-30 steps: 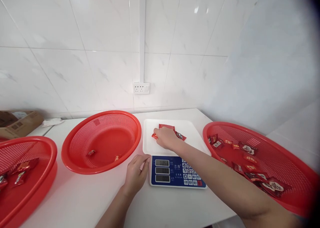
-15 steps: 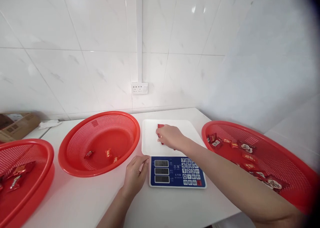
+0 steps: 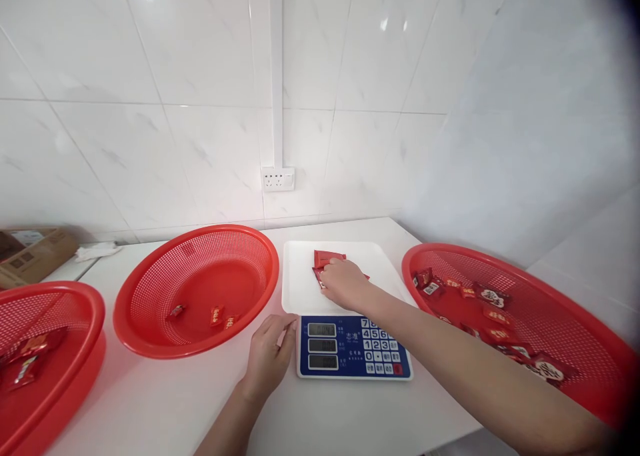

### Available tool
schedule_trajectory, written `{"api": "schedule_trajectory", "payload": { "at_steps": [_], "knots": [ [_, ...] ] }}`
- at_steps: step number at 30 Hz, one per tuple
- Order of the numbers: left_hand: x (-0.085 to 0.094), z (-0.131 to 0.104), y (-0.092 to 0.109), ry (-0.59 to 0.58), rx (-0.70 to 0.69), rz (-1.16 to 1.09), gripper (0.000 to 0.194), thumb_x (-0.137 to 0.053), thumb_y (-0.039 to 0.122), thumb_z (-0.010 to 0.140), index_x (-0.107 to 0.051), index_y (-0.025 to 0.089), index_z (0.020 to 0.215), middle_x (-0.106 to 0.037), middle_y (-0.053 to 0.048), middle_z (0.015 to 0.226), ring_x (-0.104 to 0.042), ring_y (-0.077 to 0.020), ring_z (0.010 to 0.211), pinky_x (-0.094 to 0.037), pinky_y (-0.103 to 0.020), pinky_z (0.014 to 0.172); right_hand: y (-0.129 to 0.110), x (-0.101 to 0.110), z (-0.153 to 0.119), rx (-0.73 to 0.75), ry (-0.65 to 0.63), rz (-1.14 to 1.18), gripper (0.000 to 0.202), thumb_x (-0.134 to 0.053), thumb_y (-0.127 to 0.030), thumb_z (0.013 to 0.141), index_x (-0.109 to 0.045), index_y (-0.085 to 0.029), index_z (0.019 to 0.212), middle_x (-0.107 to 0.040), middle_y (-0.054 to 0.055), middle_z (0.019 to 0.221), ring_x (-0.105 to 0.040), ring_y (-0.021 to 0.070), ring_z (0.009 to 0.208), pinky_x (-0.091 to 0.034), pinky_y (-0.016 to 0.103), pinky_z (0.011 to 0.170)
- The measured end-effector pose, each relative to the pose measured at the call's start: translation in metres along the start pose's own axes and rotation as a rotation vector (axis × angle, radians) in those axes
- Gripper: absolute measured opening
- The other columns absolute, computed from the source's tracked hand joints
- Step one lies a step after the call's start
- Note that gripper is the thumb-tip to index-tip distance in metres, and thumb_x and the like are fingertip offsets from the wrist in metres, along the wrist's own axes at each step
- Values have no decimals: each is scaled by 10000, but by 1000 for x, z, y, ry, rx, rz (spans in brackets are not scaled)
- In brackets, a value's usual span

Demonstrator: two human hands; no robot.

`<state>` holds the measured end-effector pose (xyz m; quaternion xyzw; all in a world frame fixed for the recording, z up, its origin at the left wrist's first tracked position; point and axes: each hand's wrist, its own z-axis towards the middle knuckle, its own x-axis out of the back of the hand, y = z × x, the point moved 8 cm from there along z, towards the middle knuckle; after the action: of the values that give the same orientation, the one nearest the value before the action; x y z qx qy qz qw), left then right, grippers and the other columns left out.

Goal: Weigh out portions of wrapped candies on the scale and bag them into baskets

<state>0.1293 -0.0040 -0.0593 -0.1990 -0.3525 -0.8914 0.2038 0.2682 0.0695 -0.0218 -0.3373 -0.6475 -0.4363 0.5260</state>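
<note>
head cam: wht table [image 3: 350,413] by tiled wall [image 3: 210,149]; r fingers [image 3: 331,273] on pkts [image 3: 327,257], grip unclear; l fingers [image 3: 277,323] slack.

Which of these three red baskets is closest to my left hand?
The middle basket, just left of the scale. Your left hand is beside it; the far-left basket and the right basket, beyond the scale, are farther off.

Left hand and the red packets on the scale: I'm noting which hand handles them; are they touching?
Apart. The head view shows the left hand beside the display panel, with white tray showing between it and the red packets.
</note>
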Motion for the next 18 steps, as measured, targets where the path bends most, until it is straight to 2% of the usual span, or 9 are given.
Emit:
{"api": "schedule_trajectory", "payload": {
  "at_steps": [5, 12, 18],
  "knots": [
    [1, 1, 1, -4, 5, -5, 171, -457, 212, 876, -624, 187, 904, -679, -46, 742, -634, -130, 678, -523, -223, 589, 0, 3, 0, -15, -16, -4, 343, -590, -456, 800, -724, -140, 777, -693, 139, 856, -581, 279, 917, -450, 334, 691],
    [0, 1, 1, -15, 8, -17, 161, -464, 208, 872, -620, 197, 909, -681, -39, 755, -633, -127, 690, -516, -213, 587, -4, 4, 1, -45, -36, -20, 254, -519, -260, 826, -721, -107, 843, -695, 170, 824, -574, 296, 911, -444, 358, 685],
    [0, 0, 0, -17, 13, -20, 156, -468, 203, 869, -616, 194, 917, -682, -39, 767, -639, -132, 700, -522, -216, 594, 2, 7, 0, -79, -78, 11, 188, -536, -108, 741, -714, -110, 799, -694, 163, 818, -598, 294, 874, -427, 351, 676]
  ]
}}
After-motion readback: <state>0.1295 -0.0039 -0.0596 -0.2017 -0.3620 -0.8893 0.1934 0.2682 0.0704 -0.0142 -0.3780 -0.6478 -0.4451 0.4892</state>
